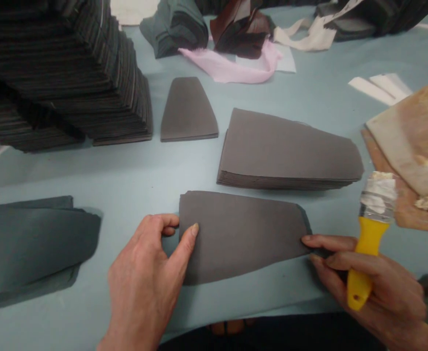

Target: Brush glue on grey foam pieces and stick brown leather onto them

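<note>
A grey-brown cut panel (243,234), tapering to the right, lies in front of me with a dark edge at its narrow end. My left hand (146,268) grips its wide left edge, thumb on top and fingers at the side. At the narrow end my right hand (375,278) pinches the corner between thumb and fingers. That same hand also holds a flat paintbrush (368,243) with a yellow handle, bristles pointing up and coated in whitish paste. Just beyond the panel sits a neat stack of similar grey-brown panels (290,146).
Tall dark stacks (115,83) rise at the back left. Dark green panels (34,248) lie at the left, a smaller grey piece (189,109) farther back. A paste-smeared board (415,146) is at the right. Pink cloth (232,66) and bundled pieces (175,29) lie along the back.
</note>
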{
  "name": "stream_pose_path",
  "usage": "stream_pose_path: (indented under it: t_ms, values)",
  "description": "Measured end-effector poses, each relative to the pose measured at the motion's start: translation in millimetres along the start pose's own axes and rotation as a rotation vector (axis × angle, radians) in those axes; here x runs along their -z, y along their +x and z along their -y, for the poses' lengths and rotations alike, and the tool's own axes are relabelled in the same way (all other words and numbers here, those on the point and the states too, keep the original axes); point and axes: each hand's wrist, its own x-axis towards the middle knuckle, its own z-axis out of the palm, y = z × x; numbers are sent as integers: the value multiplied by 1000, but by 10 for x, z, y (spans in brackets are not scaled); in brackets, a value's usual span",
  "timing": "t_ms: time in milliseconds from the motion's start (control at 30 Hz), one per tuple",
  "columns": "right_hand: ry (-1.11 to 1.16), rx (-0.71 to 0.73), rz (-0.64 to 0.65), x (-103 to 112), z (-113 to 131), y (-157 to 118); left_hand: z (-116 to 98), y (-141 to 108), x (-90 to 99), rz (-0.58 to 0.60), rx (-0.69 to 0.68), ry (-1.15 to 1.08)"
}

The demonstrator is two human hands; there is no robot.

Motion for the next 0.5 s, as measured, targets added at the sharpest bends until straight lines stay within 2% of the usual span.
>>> stream_pose_path:
  t_ms: [133,300,500]
  values:
    - [2,4,0,10,-24,-34,-19,-25,25,33,117,-92]
    - [5,-21,30,-19,-86,-107,-59,-116,37,26,166,-157]
    - [128,-131,0,-91,-223,-294,-115,-404,7,-102,-48,-113]
